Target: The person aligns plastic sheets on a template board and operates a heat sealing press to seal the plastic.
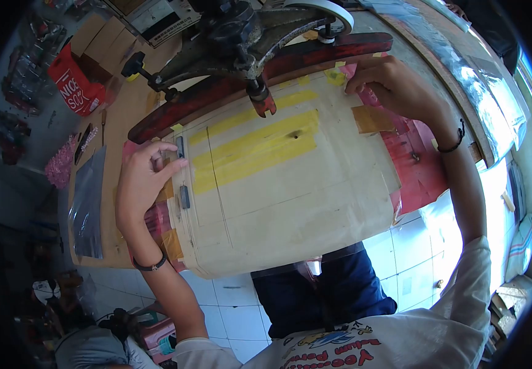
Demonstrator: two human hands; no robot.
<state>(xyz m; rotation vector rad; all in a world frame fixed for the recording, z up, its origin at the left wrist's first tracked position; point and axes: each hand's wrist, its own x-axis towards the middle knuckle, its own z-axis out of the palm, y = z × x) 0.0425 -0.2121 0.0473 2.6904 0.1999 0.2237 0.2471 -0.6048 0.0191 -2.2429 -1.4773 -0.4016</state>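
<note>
A cream-coloured board with pencil lines and yellow tape strips lies before me on the table. My left hand rests at its left edge, index finger and thumb apart beside a small grey block. Just below sits a second grey block. At the far right corner, my right hand has its fingers curled down near a yellow tape piece and red sheeting; what its fingertips hold, if anything, is hidden. A clear sheet edge shows along the board's front.
Over the board's far side stands a black metal machine arm with a curved red bar and a red-tipped rod. At left are a red bag, a cardboard box and a plastic sheet. Clear plastic sheets lie right.
</note>
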